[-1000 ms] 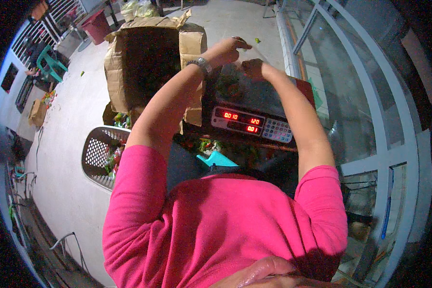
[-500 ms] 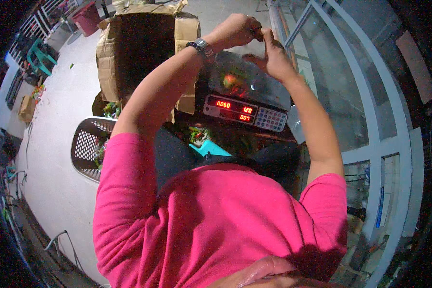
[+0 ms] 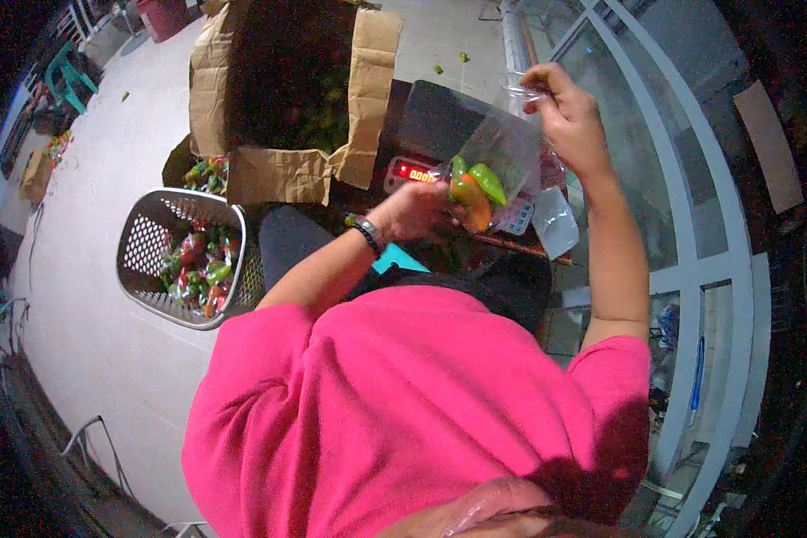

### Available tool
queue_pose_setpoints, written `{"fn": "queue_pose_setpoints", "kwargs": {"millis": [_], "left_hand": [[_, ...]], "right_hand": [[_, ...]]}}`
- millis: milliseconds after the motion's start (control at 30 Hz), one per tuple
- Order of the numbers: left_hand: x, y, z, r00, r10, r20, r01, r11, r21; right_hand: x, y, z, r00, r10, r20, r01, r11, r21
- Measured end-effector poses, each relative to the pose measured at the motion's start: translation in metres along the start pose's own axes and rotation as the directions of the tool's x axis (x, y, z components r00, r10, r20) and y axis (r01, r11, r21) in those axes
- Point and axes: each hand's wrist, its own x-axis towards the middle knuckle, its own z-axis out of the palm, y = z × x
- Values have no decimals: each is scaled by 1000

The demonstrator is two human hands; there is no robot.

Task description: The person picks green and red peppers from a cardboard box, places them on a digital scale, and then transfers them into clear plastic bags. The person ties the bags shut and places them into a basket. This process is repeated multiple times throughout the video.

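Note:
My right hand (image 3: pixel 567 121) pinches the gathered top of a clear plastic bag (image 3: pixel 511 148) and holds it up over the right side of the scale. Green and orange peppers (image 3: pixel 477 195) sit at the bottom of the bag. Close beside them on the left is my left hand (image 3: pixel 414 212); its fingers are blurred and partly hidden, so I cannot tell whether they grip the bag. Behind the bag stands a digital scale with a dark platform (image 3: pixel 435 117) and a lit red display (image 3: pixel 412 173), partly covered by my left hand and the bag.
A light plastic basket (image 3: pixel 124 247) with bagged peppers stands at the left. Behind it is a large brown box (image 3: pixel 278 175), its flaps folded out. White plastic (image 3: pixel 556 224) lies right of the scale, near a grey-framed glass panel (image 3: pixel 731 269). Something turquoise (image 3: pixel 399 259) is by my lap.
Both hands were together above the scale with the bag on it. Now the bag is lifted off, my right hand has moved right, and my left hand has dropped toward the peppers.

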Motion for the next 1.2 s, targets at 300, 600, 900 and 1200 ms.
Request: {"fn": "queue_pose_setpoints", "kwargs": {"millis": [300,600,900,1200], "left_hand": [[-6,2,20,950,253,183,-210,952,-224],[-24,-42,2,995,-85,46,95,948,-302],[3,-39,11,991,71,110,-36,956,-291],[-8,8,12,934,348,-82,-278,851,446]], "right_hand": [[-30,9,-2,990,115,78,-99,979,-180],[-32,1,18,989,145,43,-144,989,-25],[-38,-8,9,957,266,117,-290,901,324],[-34,-9,1,961,267,78,-277,887,370]]}}
